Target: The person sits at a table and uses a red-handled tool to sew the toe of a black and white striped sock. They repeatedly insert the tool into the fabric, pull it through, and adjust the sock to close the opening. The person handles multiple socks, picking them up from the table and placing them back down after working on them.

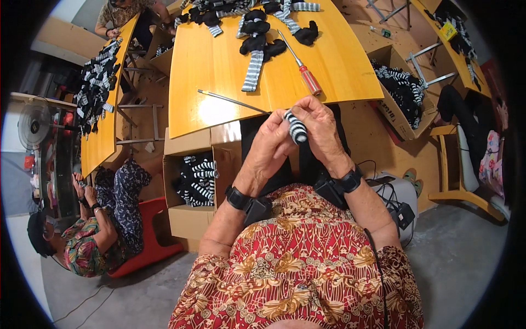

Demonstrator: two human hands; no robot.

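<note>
Just off the near edge of the yellow table (219,66), a small black-and-white striped knit tube (297,129), sock-like with a rounded black end, is pinched between my two hands. My left hand (271,137) grips its left side with fingers closed. The fingers of my right hand (320,129) close on its upper right side. Whether it is a sock or another knit piece I cannot tell. Behind my left hand, a thin metal rod (230,101) lies on the table. A screwdriver (309,79) with a red handle rests beyond my right hand.
Black knit pieces with grey-striped parts (253,66) lie toward the table's far side. Open cartons of striped knits stand at left (189,181) and right (405,90). A co-worker (90,236) sits at left by another table (107,126); others sit far left and right.
</note>
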